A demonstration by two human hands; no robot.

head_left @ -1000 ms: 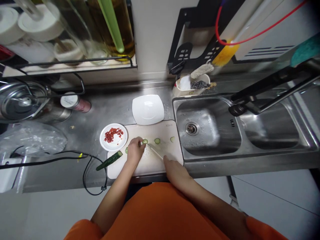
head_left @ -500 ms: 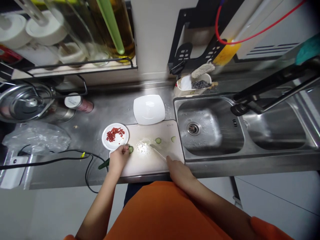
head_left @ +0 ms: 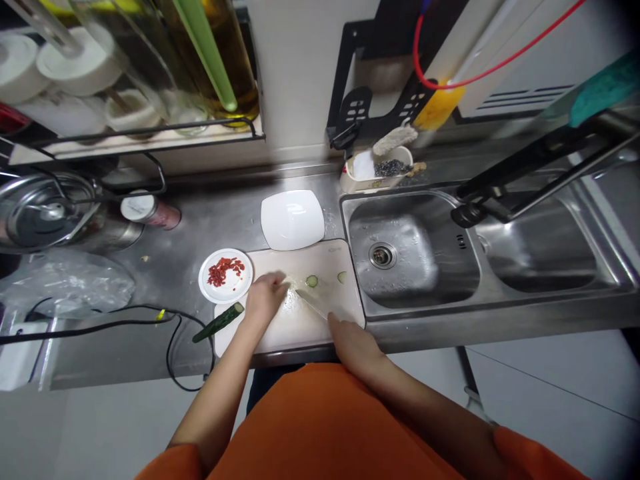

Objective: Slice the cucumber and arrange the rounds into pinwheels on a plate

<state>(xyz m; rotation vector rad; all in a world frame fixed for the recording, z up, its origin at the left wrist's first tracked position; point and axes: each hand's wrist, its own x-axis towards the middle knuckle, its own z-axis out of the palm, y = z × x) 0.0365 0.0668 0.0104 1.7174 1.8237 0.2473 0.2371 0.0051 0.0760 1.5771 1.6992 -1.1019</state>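
Observation:
On a white cutting board (head_left: pixel 280 333), my left hand (head_left: pixel 263 300) has its fingers pinched together close to the knife's tip. Whatever those fingers hold is hidden. My right hand (head_left: pixel 355 343) is closed round the handle of a knife (head_left: pixel 313 307), its blade pointing up and left over the board. A cut cucumber (head_left: pixel 219 323) lies at the board's left edge, beside my left wrist, its pale cut end facing right. Beyond the knife rest a round cucumber slice (head_left: pixel 312 281) and a partial slice (head_left: pixel 342 277).
A small white plate (head_left: pixel 203 283) of chopped red pieces overlaps the board's upper left corner. Behind the board stands a white square dish (head_left: pixel 293 220). To the right is a steel double sink (head_left: pixel 415 303). A black cable (head_left: pixel 125 321) crosses the counter at left.
My left hand has moved right, from beside the cucumber to the knife tip, uncovering the cucumber. The slice seen at its fingertips is now out of sight. The view has shifted slightly.

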